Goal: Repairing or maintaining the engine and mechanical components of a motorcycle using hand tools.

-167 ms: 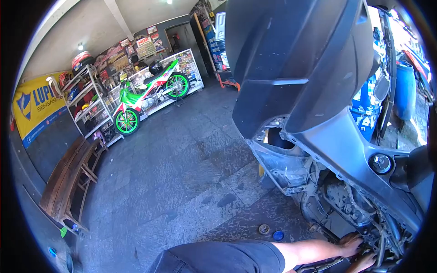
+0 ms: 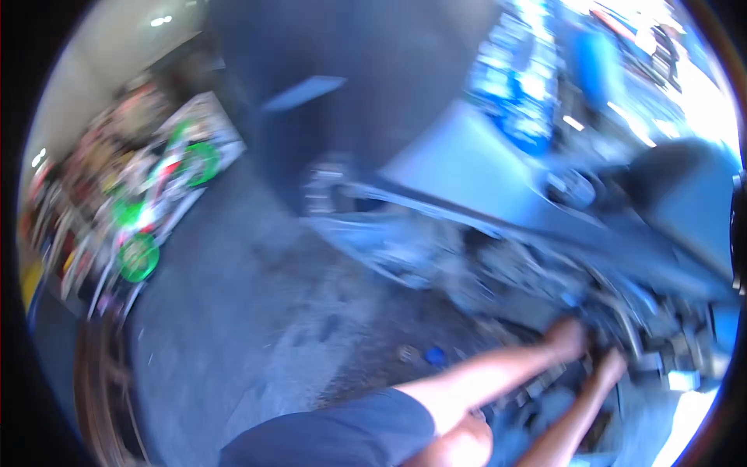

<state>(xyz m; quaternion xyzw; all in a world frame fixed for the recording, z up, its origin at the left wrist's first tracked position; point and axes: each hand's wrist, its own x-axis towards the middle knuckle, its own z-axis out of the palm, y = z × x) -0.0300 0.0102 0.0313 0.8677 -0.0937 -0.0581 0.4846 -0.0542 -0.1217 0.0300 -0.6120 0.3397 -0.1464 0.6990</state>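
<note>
The scooter [image 2: 475, 159], dark grey with its lower side exposed, fills the middle and right of the view. My left hand [image 2: 566, 340] reaches in among the bared frame and engine parts [image 2: 506, 261] under its body. Close beside it, my right hand [image 2: 612, 366] is at the same low area, near a pale curved tube [image 2: 629, 327]. The fingers of both hands are smeared by motion and partly hidden, so what they touch or hold cannot be made out.
On the dark tiled floor lie a small round blue object [image 2: 434, 356] and a round metallic one [image 2: 406, 353]. A green-wheeled motorcycle [image 2: 163, 183] stands before display shelves at the left. A wooden bench [image 2: 105, 389] is at lower left; a blue drum [image 2: 597, 66] stands upper right.
The whole view has swung to the right and blurred, so the scooter sits further left and more of my right forearm shows. Both hands stay low at the scooter's side.
</note>
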